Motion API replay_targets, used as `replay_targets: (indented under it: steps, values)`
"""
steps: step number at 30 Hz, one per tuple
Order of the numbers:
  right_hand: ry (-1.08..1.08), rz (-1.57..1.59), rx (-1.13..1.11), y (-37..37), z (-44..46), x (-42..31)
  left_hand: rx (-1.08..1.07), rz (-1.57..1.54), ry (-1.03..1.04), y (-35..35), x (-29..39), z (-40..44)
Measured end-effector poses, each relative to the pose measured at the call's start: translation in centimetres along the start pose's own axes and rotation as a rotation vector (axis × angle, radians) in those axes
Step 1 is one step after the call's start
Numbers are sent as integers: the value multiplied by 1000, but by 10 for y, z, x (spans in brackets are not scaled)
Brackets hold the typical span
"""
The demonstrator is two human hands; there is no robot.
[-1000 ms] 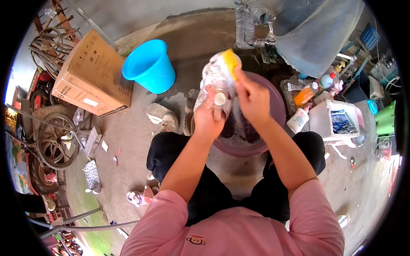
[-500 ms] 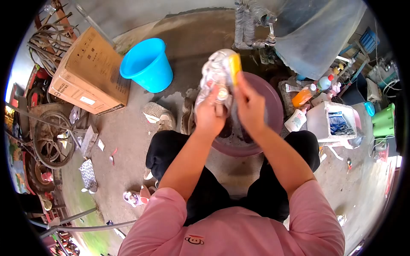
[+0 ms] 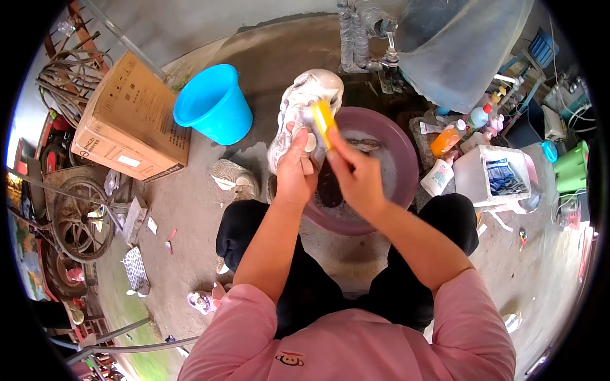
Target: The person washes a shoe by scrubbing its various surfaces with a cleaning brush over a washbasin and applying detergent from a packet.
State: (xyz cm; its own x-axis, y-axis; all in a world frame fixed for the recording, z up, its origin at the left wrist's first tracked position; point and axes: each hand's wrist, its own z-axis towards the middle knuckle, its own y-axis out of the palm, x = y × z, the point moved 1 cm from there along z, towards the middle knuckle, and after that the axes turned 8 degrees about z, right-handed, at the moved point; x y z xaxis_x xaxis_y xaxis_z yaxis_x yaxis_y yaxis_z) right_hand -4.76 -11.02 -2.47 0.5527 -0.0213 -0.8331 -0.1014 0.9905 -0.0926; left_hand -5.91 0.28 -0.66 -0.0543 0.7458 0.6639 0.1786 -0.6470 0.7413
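My left hand (image 3: 296,170) is closed on a white shoe (image 3: 311,89), which it holds up over the left rim of a purple-pink basin (image 3: 406,159). My right hand (image 3: 359,174) grips a yellow brush (image 3: 323,120), its bristle side against the shoe's upper. Inside the basin are water with some suds and a dark object (image 3: 328,187), partly hidden by my hands.
Left of the basin stand a blue bucket (image 3: 219,108), a cardboard box (image 3: 130,120) and a patterned shoe (image 3: 235,179). To the right are an orange bottle (image 3: 447,140), a white bottle (image 3: 437,178) and a white foam box (image 3: 483,184). Wrapped pipes (image 3: 352,38) rise behind.
The shoe and both hands have shifted left, showing more of the basin's inside. The brush has moved lower along the shoe, from near its top edge toward its middle.
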Motion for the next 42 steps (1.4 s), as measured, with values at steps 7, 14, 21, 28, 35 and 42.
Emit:
replay_targets:
  steps: [7, 14, 21, 28, 35, 42]
  values:
    - [147, 85, 53, -2, 1, 2, 3, 33, 33, -1, -6, -1]
    - [183, 92, 92, -11, 26, 0, -45, -7, -49, -1, -12, -1]
    - [342, 349, -121, -5, -9, -17, -23, 102, 120, 0, 7, 2]
    - [102, 31, -113, -22, 0, -20, -137, -222, 18, -7, 14, 10]
    - [23, -102, 72, -25, 30, -12, 91, 44, -103, 7, -6, -2]
    - [71, 77, 4, -8, 15, -20, 170, 78, -104, -2, 11, 9]
